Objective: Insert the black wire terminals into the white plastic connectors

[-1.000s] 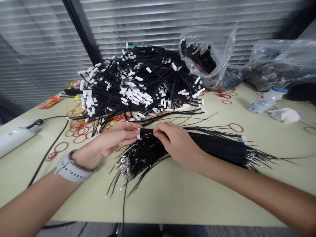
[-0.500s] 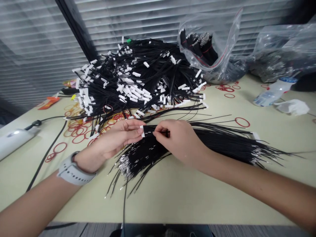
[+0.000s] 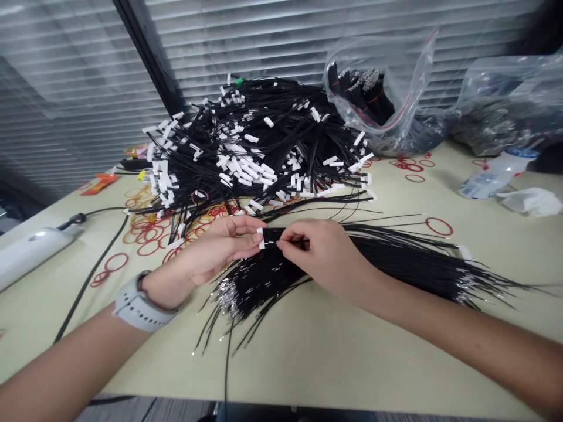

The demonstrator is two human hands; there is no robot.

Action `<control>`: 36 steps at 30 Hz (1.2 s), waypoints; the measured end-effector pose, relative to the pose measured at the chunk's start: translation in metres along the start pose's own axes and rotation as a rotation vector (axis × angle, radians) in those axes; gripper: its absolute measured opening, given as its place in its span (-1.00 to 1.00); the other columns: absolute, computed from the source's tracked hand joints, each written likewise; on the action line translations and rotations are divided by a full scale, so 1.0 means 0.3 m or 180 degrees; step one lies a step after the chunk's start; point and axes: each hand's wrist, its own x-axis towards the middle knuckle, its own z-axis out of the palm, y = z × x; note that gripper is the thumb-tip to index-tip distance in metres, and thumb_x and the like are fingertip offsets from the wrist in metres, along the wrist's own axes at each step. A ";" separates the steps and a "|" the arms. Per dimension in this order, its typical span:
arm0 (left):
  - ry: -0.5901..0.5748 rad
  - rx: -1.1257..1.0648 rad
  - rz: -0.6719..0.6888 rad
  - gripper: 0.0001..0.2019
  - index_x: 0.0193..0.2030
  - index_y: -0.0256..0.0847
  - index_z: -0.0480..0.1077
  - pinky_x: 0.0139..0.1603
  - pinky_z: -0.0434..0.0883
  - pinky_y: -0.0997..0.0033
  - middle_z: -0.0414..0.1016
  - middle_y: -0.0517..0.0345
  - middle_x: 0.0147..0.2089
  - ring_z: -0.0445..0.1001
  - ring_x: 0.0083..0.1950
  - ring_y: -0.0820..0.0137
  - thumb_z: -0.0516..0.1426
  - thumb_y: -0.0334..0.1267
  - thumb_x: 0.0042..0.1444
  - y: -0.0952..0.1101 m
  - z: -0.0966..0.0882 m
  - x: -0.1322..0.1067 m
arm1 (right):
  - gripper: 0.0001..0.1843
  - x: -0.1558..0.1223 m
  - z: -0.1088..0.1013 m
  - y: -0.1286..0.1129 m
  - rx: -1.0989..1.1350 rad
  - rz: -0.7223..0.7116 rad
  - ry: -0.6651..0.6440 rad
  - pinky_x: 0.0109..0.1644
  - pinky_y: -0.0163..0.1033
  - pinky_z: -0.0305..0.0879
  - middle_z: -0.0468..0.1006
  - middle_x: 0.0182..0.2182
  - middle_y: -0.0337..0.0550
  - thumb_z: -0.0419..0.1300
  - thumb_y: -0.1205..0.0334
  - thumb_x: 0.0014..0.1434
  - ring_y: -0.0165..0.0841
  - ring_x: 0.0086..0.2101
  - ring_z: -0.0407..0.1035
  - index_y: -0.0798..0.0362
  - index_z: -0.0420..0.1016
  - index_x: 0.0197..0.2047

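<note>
Between the thumb and fingers of my left hand (image 3: 224,243) is a small white connector (image 3: 261,238). My right hand (image 3: 323,252) pinches a thin black wire just to the right of that connector; its tip is too small to make out. Under both hands lies a thick bundle of black wires (image 3: 396,266) with silver metal ends (image 3: 229,298) at the left and right. Behind my hands rises a big heap of black cables (image 3: 281,126) with white connectors on their ends.
Red and yellow rubber bands (image 3: 149,231) lie scattered on the table (image 3: 352,363). Clear plastic bags (image 3: 409,99) with wires stand at the back right, near a bottle (image 3: 497,173) and a crumpled tissue (image 3: 532,201). A white device (image 3: 33,255) with a black cord is at the left.
The whole view has shifted slightly, so everything appears a little lower and further right. Both hands keep their hold and stay close together at the connector.
</note>
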 end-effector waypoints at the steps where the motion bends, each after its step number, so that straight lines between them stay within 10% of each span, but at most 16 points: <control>1: -0.0003 -0.0012 0.0006 -0.84 -0.28 -0.21 0.47 -0.29 0.49 0.69 0.51 0.28 -0.38 0.50 -0.36 0.60 0.23 -0.51 -0.01 -0.001 0.000 0.000 | -0.85 0.000 0.000 0.000 -0.0008 -0.0008 -0.0022 -0.43 -0.35 0.06 0.47 -0.56 -0.31 0.13 0.38 0.05 -0.52 -0.55 0.23 0.09 0.45 -0.53; 16: -0.0068 0.0010 -0.0105 -0.84 -0.26 -0.20 0.46 -0.25 0.43 0.69 0.49 0.28 -0.33 0.46 -0.33 0.63 0.23 -0.46 -0.01 0.000 0.017 -0.019 | -0.85 0.004 0.007 -0.003 -0.0088 -0.0268 -0.0164 -0.37 -0.38 0.07 0.46 -0.48 -0.29 0.12 0.43 0.12 -0.53 -0.47 0.23 0.12 0.46 -0.44; 29: -0.0300 0.0237 0.0637 -0.78 -0.27 -0.23 0.47 -0.27 0.34 0.61 0.50 0.23 -0.34 0.40 -0.33 0.57 0.32 -0.28 -0.10 -0.035 0.023 -0.009 | -0.82 0.002 0.076 0.024 0.0192 -0.0556 0.0427 -0.39 -0.39 0.04 0.33 -0.57 -0.33 0.15 0.53 0.06 -0.55 -0.51 0.17 0.14 0.34 -0.53; 36: -0.0149 0.0241 0.0579 -0.77 -0.21 -0.18 0.46 -0.26 0.40 0.60 0.49 0.22 -0.30 0.44 -0.31 0.56 0.29 -0.28 -0.05 -0.027 -0.009 0.026 | -0.77 0.014 0.058 0.054 -0.0138 -0.0925 0.0290 -0.15 -0.29 0.25 0.48 -0.30 -0.11 -0.02 0.42 0.23 -0.40 -0.27 0.33 0.17 0.45 -0.17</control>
